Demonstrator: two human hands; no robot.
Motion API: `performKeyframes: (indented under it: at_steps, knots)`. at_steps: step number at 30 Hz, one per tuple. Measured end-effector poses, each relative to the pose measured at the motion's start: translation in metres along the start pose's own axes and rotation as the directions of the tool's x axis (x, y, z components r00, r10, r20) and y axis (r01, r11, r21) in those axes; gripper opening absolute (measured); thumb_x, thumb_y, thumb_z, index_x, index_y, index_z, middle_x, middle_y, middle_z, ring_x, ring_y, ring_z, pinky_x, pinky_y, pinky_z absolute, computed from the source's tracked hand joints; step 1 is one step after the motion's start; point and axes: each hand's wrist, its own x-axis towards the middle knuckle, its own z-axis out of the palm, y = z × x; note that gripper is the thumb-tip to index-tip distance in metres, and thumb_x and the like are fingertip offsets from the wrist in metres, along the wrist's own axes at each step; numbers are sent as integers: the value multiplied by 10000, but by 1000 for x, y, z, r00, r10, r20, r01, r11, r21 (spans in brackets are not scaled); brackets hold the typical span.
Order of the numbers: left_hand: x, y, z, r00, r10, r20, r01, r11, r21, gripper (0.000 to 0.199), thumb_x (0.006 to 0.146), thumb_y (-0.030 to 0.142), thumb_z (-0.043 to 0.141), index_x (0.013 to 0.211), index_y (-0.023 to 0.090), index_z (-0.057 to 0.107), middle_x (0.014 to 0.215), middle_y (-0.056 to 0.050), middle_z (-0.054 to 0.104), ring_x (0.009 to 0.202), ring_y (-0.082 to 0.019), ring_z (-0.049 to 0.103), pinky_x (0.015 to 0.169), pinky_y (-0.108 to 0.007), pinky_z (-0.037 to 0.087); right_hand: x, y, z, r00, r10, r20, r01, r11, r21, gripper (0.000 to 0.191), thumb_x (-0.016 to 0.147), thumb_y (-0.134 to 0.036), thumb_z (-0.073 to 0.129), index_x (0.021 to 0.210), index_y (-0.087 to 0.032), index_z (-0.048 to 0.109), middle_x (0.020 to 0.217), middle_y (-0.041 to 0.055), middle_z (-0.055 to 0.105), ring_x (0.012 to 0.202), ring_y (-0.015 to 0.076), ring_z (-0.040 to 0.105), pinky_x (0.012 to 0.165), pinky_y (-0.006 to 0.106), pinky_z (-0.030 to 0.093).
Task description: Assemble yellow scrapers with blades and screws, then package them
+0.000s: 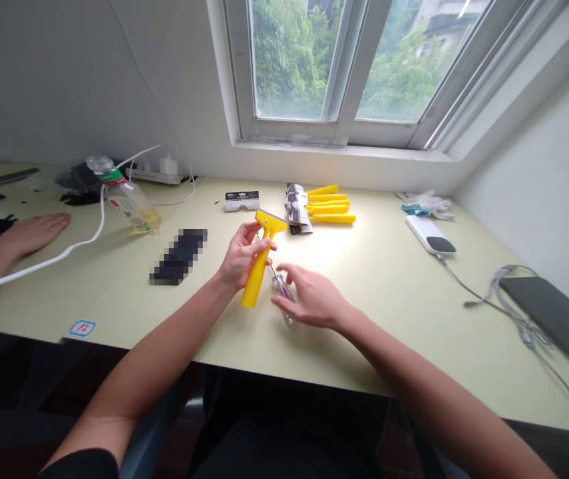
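My left hand (238,258) is closed around a yellow scraper (255,274), held above the table with its wide head up and its handle angled down toward me. Two small screws show on the head. In my right hand (315,297), a screwdriver with a clear and purple handle (283,290) lies between thumb and fingers. Its thin shaft points up and left, passing behind the scraper's neck near my left fingers. Where the tip ends is hidden.
Behind my hands lie several yellow scrapers (331,207) in card sleeves and a small black-and-white box (242,201). Left are a blurred dark item (179,257), a tilted bottle (132,205) and another person's hand (39,233). Right are gloves (428,204), a power bank (430,235) and cables (514,313).
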Motion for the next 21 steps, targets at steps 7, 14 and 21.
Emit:
performKeyframes:
  at_steps: [7,14,21]
  knots:
    - [4,11,-4,993,67,-101,-63,997,42,451,681,182,803,1061,244,568,1402,-32,526,723,-117,672,468,-211,514,-3,36,-36,982,103,159,-145,948,282,452,886,-268,600,1328,-247,505,1031,76,718,871,205,685,771,351,545]
    - [4,9,-4,995,41,-89,-38,999,37,477,657,188,817,1051,243,555,1428,-32,510,717,-122,674,452,-206,491,-12,90,-89,801,420,-426,11,701,713,335,793,-469,750,879,-177,611,663,-1,648,435,111,548,383,253,439]
    - [1,-1,-1,999,-5,-38,7,999,44,456,677,175,813,1049,242,556,1360,-27,541,707,-125,674,448,-211,488,-8,89,-94,525,468,-711,343,648,680,387,773,-490,765,819,-211,501,731,-35,652,443,73,545,387,213,434]
